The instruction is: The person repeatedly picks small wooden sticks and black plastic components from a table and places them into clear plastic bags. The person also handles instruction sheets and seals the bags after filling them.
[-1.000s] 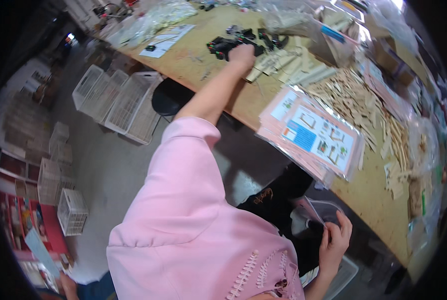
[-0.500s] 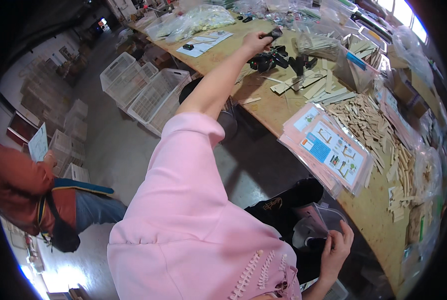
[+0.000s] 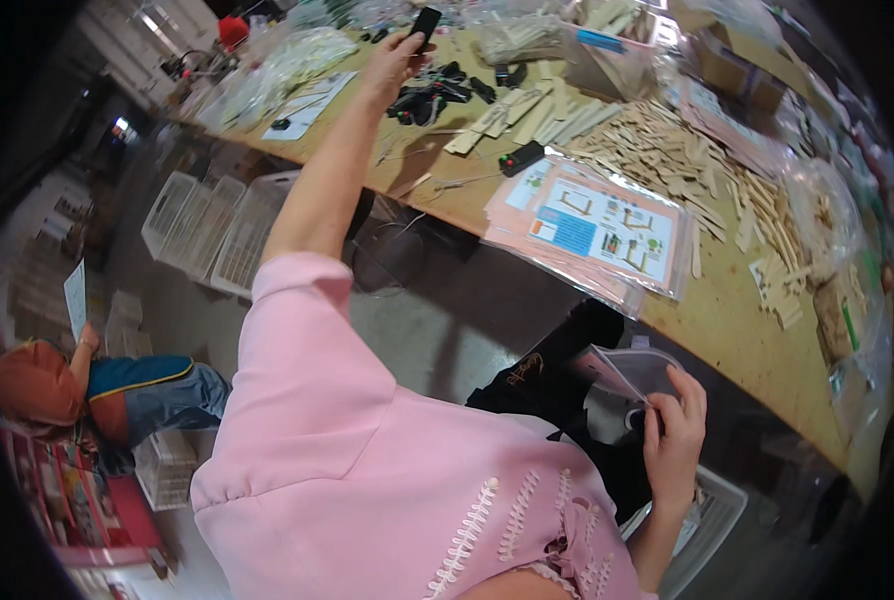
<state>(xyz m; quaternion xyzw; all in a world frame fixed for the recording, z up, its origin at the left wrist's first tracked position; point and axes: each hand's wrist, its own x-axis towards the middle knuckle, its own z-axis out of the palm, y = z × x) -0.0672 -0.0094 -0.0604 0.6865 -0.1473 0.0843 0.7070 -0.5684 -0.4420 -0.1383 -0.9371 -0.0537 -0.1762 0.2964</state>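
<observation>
My left hand [image 3: 397, 65] is stretched out over the table, its fingers closed round a small black rectangular box [image 3: 425, 30]. Just beyond its wrist lies a heap of similar black boxes [image 3: 437, 95] with thin wires. One black box with red and green spots [image 3: 523, 158] lies by the corner of a stack of printed sheets in clear pouches [image 3: 592, 225]. Low at the right, off the table's front edge, my right hand [image 3: 675, 430] pinches an opened clear plastic pouch [image 3: 639, 372] with a pink printed sheet in it.
Loose wooden sticks [image 3: 657, 150] cover much of the table [image 3: 747, 330]. Behind them stand a clear bin [image 3: 607, 65] and a cardboard box [image 3: 737, 65]. White plastic crates [image 3: 202, 225] sit on the floor at the left. Another person [image 3: 117, 390] stands there holding a paper.
The view has turned, so the table sits further left. A black box with red and green spots now lies beside the pouch stack. Both hands keep their holds.
</observation>
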